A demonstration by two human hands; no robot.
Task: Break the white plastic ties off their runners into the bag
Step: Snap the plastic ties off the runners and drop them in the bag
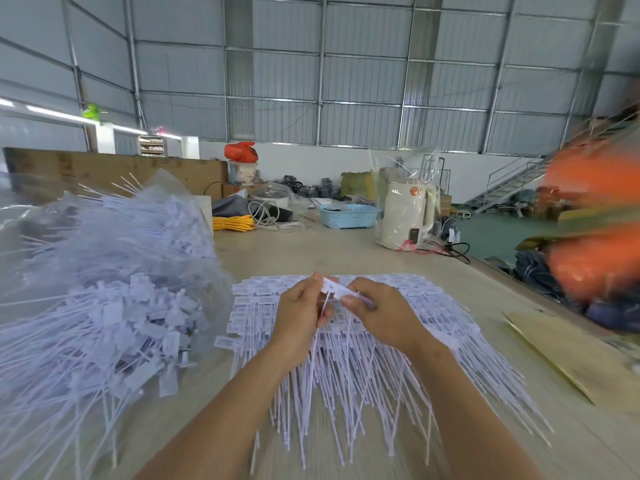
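A spread stack of white plastic ties on their runners [436, 327] lies on the table in front of me, tails pointing toward me. Above it, my left hand [299, 313] and my right hand [379, 315] both pinch one strip of white ties [341, 291], held just over the stack. Thin tails of that strip hang down between the hands. To the left lies a large clear plastic bag [104, 278], heaped with loose white ties that spill out toward the near edge.
A light wooden table [311, 251] carries a blue basket [348, 214], a white kettle wrapped in plastic [403, 216], yellow rope [232, 222] and cables at the back. Flat cardboard [568, 351] lies at the right. Blurred orange shapes [595, 209] fill the right edge.
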